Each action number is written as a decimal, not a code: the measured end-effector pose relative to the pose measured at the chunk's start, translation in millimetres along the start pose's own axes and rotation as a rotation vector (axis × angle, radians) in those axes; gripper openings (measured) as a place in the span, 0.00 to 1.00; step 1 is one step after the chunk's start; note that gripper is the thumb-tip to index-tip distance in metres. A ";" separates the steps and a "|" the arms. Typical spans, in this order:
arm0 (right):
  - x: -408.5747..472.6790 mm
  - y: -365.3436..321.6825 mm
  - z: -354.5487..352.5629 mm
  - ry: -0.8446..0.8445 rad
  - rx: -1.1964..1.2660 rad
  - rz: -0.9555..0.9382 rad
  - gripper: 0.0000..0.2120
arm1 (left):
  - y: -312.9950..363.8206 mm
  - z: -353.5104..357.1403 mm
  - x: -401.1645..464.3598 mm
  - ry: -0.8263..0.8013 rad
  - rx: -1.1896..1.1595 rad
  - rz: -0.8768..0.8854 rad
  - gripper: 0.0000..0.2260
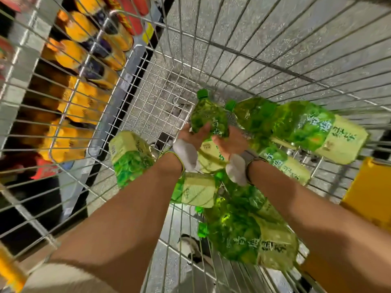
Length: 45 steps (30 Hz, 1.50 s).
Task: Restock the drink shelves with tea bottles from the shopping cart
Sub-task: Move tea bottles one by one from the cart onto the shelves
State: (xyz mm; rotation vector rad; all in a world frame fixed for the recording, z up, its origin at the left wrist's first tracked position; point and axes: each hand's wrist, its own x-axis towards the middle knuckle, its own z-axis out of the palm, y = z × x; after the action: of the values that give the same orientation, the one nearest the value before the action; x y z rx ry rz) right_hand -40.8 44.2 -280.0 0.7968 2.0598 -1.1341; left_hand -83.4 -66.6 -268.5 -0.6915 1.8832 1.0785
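Both my arms reach down into a wire shopping cart (148, 85). My left hand (193, 135) and my right hand (229, 142) grip the same green tea bottle (209, 118) from either side; its green cap points away from me. Several more green tea bottles lie in the cart: one to the left (130, 157), a large one at the right (300, 127), one beneath my wrists (195, 190) and one nearest me (249, 235). Both wrists wear pale cuffs.
Through the cart's left wall I see shelves with orange-capped and orange-labelled bottles (80, 56) and red packs (131, 13). A yellow object (368, 191) sits outside the cart at the right. Grey floor shows below the mesh, and a shoe (190, 246) beneath it.
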 end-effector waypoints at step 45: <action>-384.5 -195.8 84.8 -0.295 0.019 -0.610 0.37 | -133.0 -294.5 -360.3 0.347 -0.531 0.358 0.38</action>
State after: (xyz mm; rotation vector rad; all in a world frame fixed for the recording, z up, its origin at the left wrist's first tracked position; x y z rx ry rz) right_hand 65.0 -192.3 75.2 -0.0209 2.0856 -1.4845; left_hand 83.5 -368.9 70.6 -0.9018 2.0767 1.8238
